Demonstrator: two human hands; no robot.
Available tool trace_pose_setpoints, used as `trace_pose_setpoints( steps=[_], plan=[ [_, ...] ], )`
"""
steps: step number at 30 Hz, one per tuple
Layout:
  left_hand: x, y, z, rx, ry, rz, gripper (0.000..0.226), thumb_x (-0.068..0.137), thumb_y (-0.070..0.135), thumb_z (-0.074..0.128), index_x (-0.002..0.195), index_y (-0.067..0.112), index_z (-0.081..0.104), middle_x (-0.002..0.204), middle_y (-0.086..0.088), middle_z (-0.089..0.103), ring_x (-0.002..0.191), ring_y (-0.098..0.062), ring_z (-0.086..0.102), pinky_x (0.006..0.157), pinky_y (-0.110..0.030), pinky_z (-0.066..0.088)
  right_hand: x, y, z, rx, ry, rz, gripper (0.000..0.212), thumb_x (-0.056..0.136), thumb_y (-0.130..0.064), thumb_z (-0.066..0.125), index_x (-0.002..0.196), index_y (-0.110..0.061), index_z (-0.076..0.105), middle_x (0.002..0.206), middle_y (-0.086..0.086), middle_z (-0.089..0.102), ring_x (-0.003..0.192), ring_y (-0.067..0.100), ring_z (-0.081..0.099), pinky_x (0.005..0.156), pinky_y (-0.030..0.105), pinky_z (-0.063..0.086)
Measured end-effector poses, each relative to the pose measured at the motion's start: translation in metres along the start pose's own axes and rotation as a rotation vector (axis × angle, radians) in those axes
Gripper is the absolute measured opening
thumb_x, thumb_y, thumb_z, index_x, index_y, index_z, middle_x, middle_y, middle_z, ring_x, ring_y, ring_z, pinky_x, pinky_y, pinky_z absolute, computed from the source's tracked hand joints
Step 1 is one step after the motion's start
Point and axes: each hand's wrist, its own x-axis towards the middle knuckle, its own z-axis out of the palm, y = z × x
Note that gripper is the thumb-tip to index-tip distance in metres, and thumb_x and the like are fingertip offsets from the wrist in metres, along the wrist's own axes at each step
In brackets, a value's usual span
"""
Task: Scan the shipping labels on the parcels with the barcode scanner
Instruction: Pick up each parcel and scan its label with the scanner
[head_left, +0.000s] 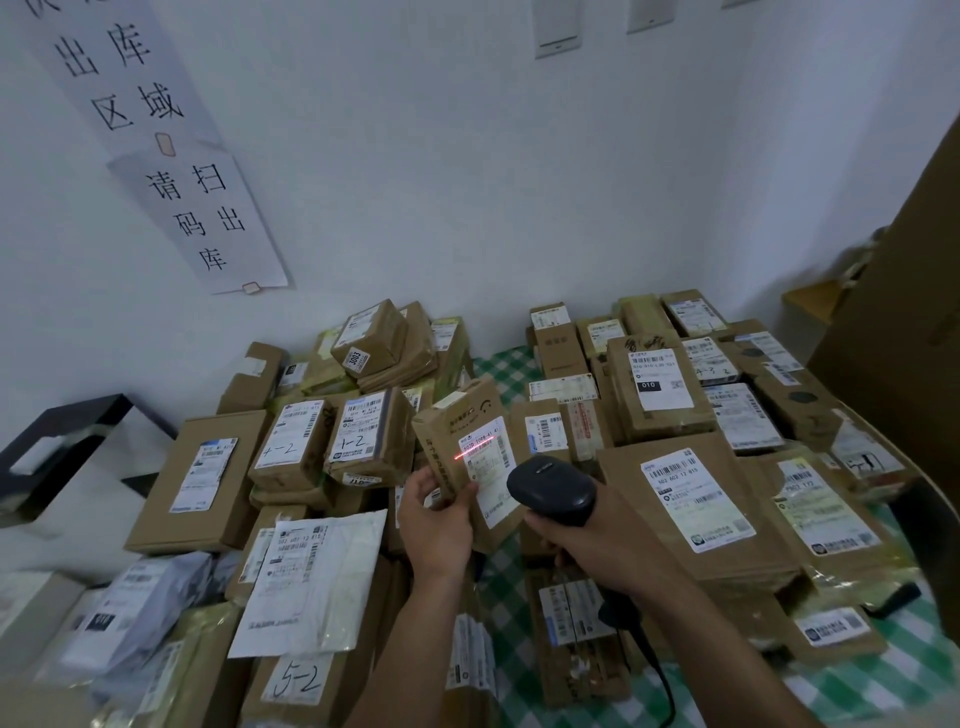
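My left hand (434, 525) clamps the small cardboard parcel (470, 457) by its lower edge, tilted up above the table (498, 364). It seems light and stiff. At its 4 o'clock, my right hand (582, 535) grips the barcode scanner (551, 486), whose red line (474, 448) crosses the shipping label (485, 467).

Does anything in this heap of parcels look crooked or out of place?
Mostly an untidy heap. One small box perches tilted atop the back-left stack. The wall notice hangs askew. The left hand holds a parcel while the right hand aims the scanner; its red line crosses the label slantwise.
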Motion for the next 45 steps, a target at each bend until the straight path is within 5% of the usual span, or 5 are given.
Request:
trace_pose_setpoints(
  steps=[11, 17, 27, 34, 45],
  plan=[
    [-0.012, -0.025, -0.016, 0.092, -0.133, 0.027, 0.035, 0.085, 0.016, 0.084, 0.106, 0.037, 0.066, 0.098, 0.025, 0.068, 0.096, 0.002, 0.067, 0.084, -0.027, 0.058, -0.001, 0.013, -0.022, 0.082, 0.102, 0.073, 0.020, 0.087, -0.036, 0.081, 0.103, -0.027, 0.073, 0.083, -0.003, 0.079, 0.071, 0.012, 0.074, 0.077, 0.036, 0.061],
    [-0.033, -0.060, -0.010, 0.351, -0.385, -0.061, 0.013, 0.094, 0.029, 0.074, 0.097, 0.040, 0.068, 0.093, 0.021, 0.071, 0.089, 0.004, 0.068, 0.068, -0.014, 0.051, -0.009, 0.025, -0.031, 0.130, 0.149, 0.073, 0.018, 0.089, -0.028, 0.081, 0.099, -0.032, 0.067, 0.079, -0.013, 0.074, 0.057, -0.008, 0.066, 0.048, 0.009, 0.045],
    [-0.033, -0.100, 0.037, 0.492, -0.519, -0.115, 0.016, 0.093, 0.052, 0.067, 0.101, 0.039, 0.066, 0.095, 0.019, 0.067, 0.092, -0.008, 0.064, 0.088, -0.035, 0.054, -0.021, 0.039, -0.030, 0.109, 0.177, 0.134, 0.025, 0.087, -0.030, 0.083, 0.104, -0.037, 0.066, 0.087, -0.009, 0.076, 0.075, 0.011, 0.073, 0.053, 0.021, 0.052],
    [-0.038, -0.127, 0.042, 0.446, -0.655, -0.192, 0.049, 0.085, -0.003, 0.071, 0.127, 0.020, 0.061, 0.121, 0.007, 0.069, 0.119, -0.020, 0.065, 0.100, -0.041, 0.054, -0.025, 0.044, -0.029, 0.146, 0.156, 0.167, 0.024, 0.088, -0.022, 0.082, 0.097, -0.036, 0.065, 0.087, -0.008, 0.075, 0.071, 0.007, 0.072, 0.050, 0.014, 0.050],
    [-0.061, -0.100, -0.022, 0.642, -0.167, 0.114, 0.051, 0.093, 0.023, 0.072, 0.142, 0.018, 0.056, 0.141, -0.001, 0.055, 0.128, -0.019, 0.053, 0.108, -0.032, 0.043, -0.011, 0.056, 0.015, 0.028, -0.046, 0.233, 0.030, 0.094, -0.027, 0.075, 0.122, -0.018, 0.067, 0.093, -0.002, 0.076, 0.067, 0.006, 0.072, 0.059, 0.021, 0.055]
  ],
)
